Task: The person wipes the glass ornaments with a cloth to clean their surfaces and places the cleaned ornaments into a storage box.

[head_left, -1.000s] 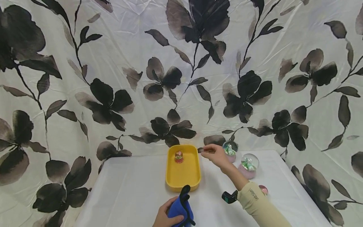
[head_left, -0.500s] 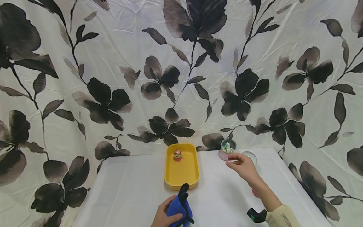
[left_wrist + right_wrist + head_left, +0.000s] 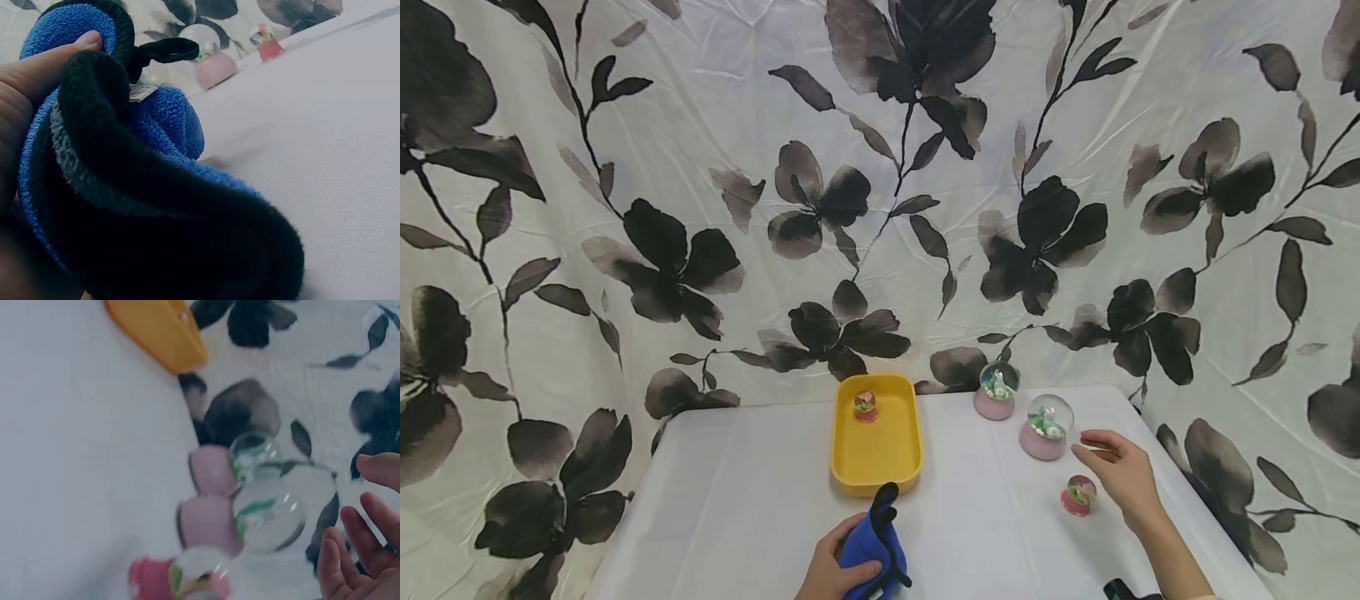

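Note:
My left hand grips a folded blue cloth with black edging; the left wrist view shows its fluffy pile and a black loop. My right hand is bare, its fingers loosely bent beside a large snow globe with a pink base. Just below those fingers stands a small snow globe on a red base. Another pink-based snow globe is farther back. In the yellow tray, a second small red-based globe stands toward the far end. The right wrist view is blurred.
A white-covered table carries everything, its far edge against a floral fabric backdrop. A dark wrist device shows on the right arm at the bottom edge.
My right hand has moved from beside the tray to the right and toward me, past the large globes. The small red-based globe on the table now shows fully. The left hand keeps holding the cloth.

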The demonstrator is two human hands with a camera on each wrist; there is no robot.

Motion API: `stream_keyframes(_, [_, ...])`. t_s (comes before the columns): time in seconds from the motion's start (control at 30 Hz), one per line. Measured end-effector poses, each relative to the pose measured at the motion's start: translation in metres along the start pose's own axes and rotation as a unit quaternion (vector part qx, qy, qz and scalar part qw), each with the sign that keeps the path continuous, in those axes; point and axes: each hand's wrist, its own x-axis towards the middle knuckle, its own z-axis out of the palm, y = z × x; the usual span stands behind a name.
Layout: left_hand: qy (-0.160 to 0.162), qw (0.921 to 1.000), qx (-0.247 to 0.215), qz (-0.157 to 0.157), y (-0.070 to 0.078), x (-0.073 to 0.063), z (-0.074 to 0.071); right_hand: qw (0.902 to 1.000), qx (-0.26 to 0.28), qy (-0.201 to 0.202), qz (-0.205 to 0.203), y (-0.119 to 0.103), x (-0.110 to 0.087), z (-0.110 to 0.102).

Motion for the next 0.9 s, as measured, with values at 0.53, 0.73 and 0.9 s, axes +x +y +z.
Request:
stream_keyframes(0.53, [0.003,1.0,-0.004,0.003,-0.001,-0.003,0.003,0.9892,0.01,0.132,0.063,0.084,-0.021,0.025])
stream_keyframes(0.73, [0.019,0.9997,-0.006,-0.014,-0.002,-0.006,0.005,0.99,0.022,0.103,0.094,0.098,-0.023,0.032])
stream_keyframes(0.9, [0.015,0.9998,-0.007,-0.006,-0.001,-0.003,0.003,0.988,0.024,0.109,0.107,0.102,-0.022,0.039])
